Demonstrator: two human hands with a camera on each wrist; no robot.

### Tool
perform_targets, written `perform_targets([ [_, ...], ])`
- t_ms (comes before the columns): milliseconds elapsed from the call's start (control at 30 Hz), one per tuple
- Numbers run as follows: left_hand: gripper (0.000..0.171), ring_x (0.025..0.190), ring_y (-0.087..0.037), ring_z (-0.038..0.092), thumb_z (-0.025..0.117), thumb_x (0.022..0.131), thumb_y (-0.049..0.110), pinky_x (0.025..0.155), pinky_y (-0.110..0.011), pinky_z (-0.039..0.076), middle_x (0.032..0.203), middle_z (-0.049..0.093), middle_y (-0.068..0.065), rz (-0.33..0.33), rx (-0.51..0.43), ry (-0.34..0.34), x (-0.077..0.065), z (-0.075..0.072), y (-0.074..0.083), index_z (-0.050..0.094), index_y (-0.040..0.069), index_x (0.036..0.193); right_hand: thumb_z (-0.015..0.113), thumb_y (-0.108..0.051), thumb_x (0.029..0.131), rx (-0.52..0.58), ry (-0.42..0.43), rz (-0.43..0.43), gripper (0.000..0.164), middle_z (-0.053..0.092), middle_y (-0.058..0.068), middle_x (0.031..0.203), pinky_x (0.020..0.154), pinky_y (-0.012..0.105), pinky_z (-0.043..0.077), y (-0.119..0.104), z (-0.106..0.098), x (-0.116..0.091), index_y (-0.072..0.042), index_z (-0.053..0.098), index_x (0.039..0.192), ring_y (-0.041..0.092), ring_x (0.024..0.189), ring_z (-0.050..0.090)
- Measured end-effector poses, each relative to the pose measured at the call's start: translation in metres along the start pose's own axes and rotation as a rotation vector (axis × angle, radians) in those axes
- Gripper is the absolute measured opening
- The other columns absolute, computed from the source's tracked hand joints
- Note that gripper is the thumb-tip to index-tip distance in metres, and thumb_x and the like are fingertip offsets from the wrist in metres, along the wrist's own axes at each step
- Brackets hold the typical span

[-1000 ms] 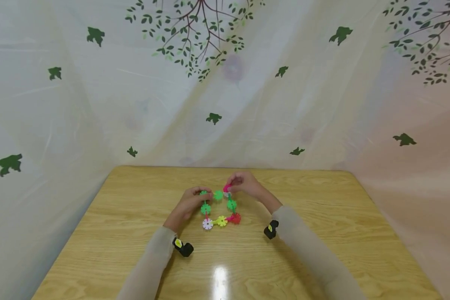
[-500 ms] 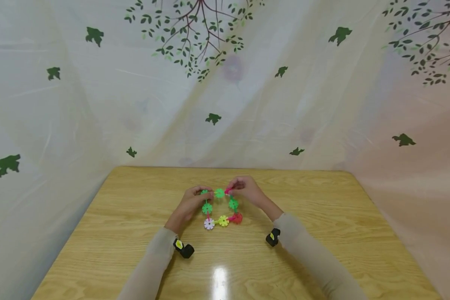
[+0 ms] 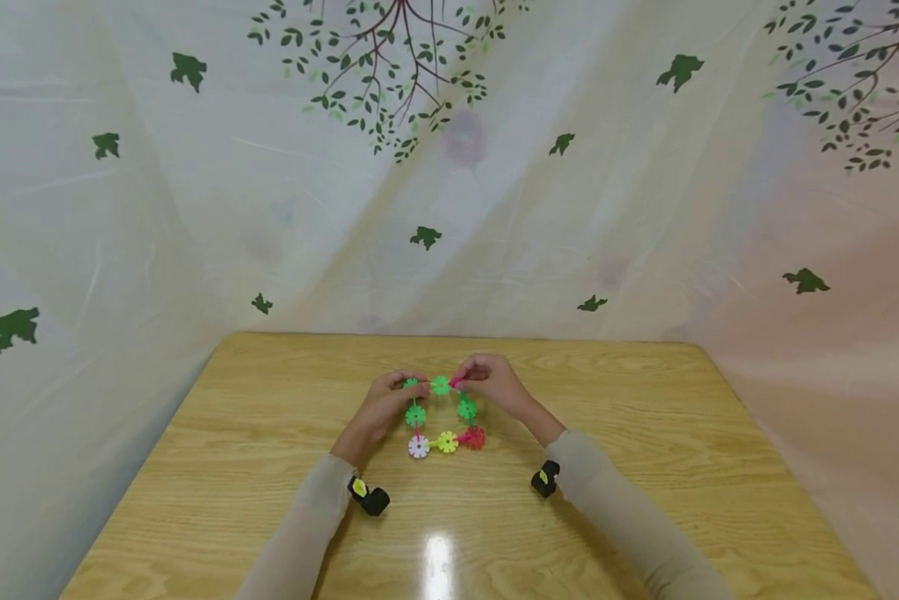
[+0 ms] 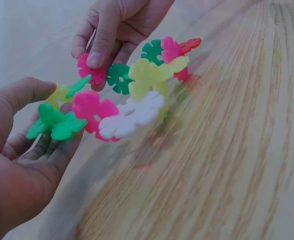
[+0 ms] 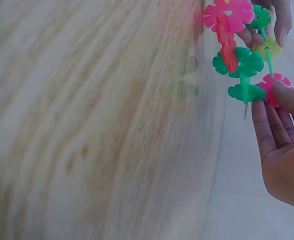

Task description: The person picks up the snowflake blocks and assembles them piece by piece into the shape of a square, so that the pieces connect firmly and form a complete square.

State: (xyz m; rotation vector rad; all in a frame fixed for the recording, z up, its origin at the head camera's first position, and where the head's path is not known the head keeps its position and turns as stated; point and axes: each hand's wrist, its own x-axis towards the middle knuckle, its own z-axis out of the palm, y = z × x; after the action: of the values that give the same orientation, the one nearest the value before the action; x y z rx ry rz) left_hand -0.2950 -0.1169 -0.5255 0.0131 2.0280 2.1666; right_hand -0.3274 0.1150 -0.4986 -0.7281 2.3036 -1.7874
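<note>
Several flower-shaped plastic interlocking discs are slotted together into a four-sided ring, held above the table. Its near side shows a white disc [image 3: 419, 447], a yellow disc [image 3: 447, 442] and a red disc [image 3: 476, 437]. At the far left corner my left hand [image 3: 383, 406] pinches a green disc [image 4: 54, 122] between thumb and fingers. At the far right corner my right hand [image 3: 496, 385] pinches a pink disc [image 5: 274, 90] with thumb and fingertips. A green disc [image 3: 441, 385] lies between the hands. Fingers partly cover both corners, hiding how the pieces there join.
The wooden table [image 3: 284, 525] extends around both forearms, with its far edge just beyond the hands. A printed cloth [image 3: 329, 208] hangs behind it. Small black cameras [image 3: 545, 478] sit on both wrists.
My right hand has lowered slightly and tipped the pink disc down, closer to the green disc between the hands. The ring has shifted slightly right. My left hand keeps its hold.
</note>
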Motion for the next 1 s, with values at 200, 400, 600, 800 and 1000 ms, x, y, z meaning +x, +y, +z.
perform_targets([
  [200,0.027,0.093,-0.013,0.063,0.075,0.092,0.013,0.087,-0.026,0.052,0.100,0.070,-0.001,-0.003,0.026,-0.042,-0.0002,0.0021,0.0010,0.070,-0.001,0.114,0.074,0.009,0.086,-0.005,0.025,-0.040,0.012,0.071,0.032,0.097,0.073,0.023,0.060,-0.0010,0.0017,-0.0008,0.014,0.068,0.096,0.021,0.084,0.073],
  [400,0.033,0.087,-0.012,0.067,0.071,0.095,0.012,0.083,-0.025,0.055,0.094,0.072,0.000,-0.017,0.009,-0.071,0.0005,0.0032,0.0025,0.066,-0.005,0.124,0.074,0.009,0.087,-0.015,-0.001,-0.071,0.009,0.071,0.029,0.096,0.072,0.023,0.061,-0.0001,0.0024,0.0009,0.012,0.070,0.095,0.009,0.080,0.071],
  [600,0.038,0.083,-0.009,0.065,0.069,0.096,0.012,0.079,-0.023,0.054,0.088,0.072,0.003,-0.001,0.045,-0.080,-0.0002,0.0042,0.0044,0.063,-0.009,0.128,0.075,0.005,0.087,-0.072,0.007,-0.089,0.008,0.073,0.025,0.094,0.071,0.022,0.059,-0.0016,0.0030,-0.0003,0.008,0.072,0.094,0.007,0.079,0.071],
  [800,0.036,0.086,-0.011,0.067,0.063,0.100,0.007,0.084,-0.027,0.058,0.101,0.070,-0.009,0.007,0.030,-0.116,-0.0021,0.0062,0.0066,0.059,-0.012,0.130,0.079,-0.002,0.087,-0.212,0.036,-0.132,0.006,0.076,0.017,0.090,0.070,0.021,0.058,-0.0027,0.0035,-0.0012,0.002,0.077,0.091,0.013,0.078,0.071],
  [1000,0.034,0.092,-0.013,0.068,0.064,0.098,0.003,0.088,-0.028,0.059,0.112,0.065,-0.011,0.005,0.008,-0.116,-0.0032,0.0090,0.0074,0.058,-0.010,0.128,0.080,0.000,0.085,-0.207,0.037,-0.160,0.004,0.077,0.016,0.087,0.070,0.023,0.060,-0.0050,0.0047,-0.0022,0.001,0.079,0.089,0.012,0.076,0.072],
])
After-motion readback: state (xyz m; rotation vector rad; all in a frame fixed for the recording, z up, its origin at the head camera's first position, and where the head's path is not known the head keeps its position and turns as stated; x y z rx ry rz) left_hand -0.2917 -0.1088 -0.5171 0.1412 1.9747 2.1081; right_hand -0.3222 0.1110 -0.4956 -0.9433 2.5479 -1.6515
